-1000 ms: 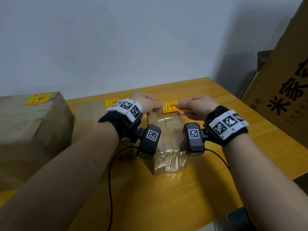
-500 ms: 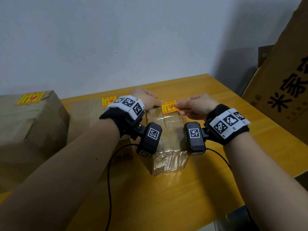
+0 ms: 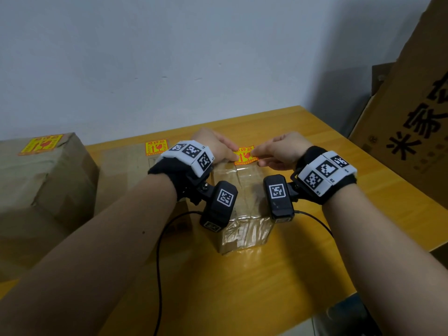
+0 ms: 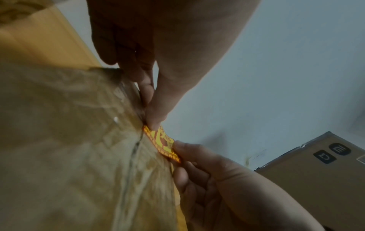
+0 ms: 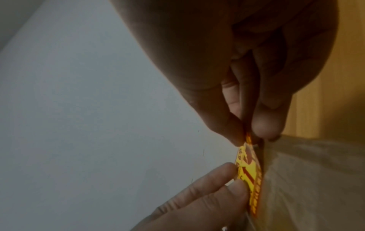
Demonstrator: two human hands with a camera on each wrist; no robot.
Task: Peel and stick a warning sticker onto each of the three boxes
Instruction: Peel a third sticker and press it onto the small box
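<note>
A yellow-and-red warning sticker [image 3: 244, 155] lies over the far end of the small tape-wrapped box [image 3: 242, 202] at the table's centre. My left hand [image 3: 233, 154] pinches its left end and my right hand [image 3: 257, 156] pinches its right end. In the left wrist view the sticker [image 4: 163, 143] spans between the left hand [image 4: 152, 123] and the right hand's fingers [image 4: 183, 150]. From the right wrist, the sticker [image 5: 250, 176] bows slightly off the box [image 5: 306, 179]. The big left box [image 3: 48, 180] and the middle box [image 3: 126, 170] each carry a sticker [image 3: 40, 144] [image 3: 156, 147].
The boxes stand on a yellow wooden table [image 3: 291, 275] against a pale wall. A large printed carton [image 3: 412, 117] leans at the right, beyond the table's edge. A black cable [image 3: 158, 263] runs from the left wrist camera towards me.
Both hands keep their pinch on the sticker and stay at the far end of the small box. Only the view has shifted a little.
</note>
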